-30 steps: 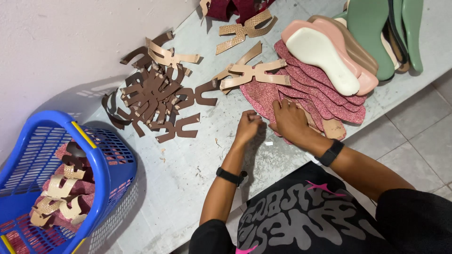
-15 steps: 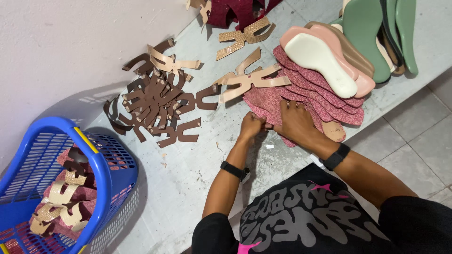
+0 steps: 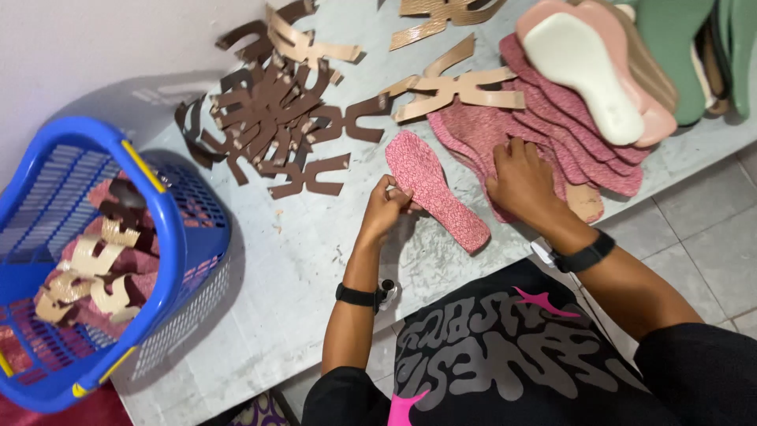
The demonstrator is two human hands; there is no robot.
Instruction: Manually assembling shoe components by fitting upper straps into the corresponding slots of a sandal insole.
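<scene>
Your left hand (image 3: 386, 211) pinches one pink insole (image 3: 435, 192) lying on the desk (image 3: 300, 260); your right hand (image 3: 522, 181) presses flat, seemingly grasping nothing, on the insole stack (image 3: 544, 126).

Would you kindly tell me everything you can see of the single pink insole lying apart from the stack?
The insole is a flat, foot-shaped piece with a speckled pink, fabric-like top. It lies on the grey table, slanting from upper left to lower right, just left of the pink stack. The left hand pinches its left edge near the wider end. The right hand rests on the stack beside it, not clearly touching it. Its underside is hidden.
</scene>
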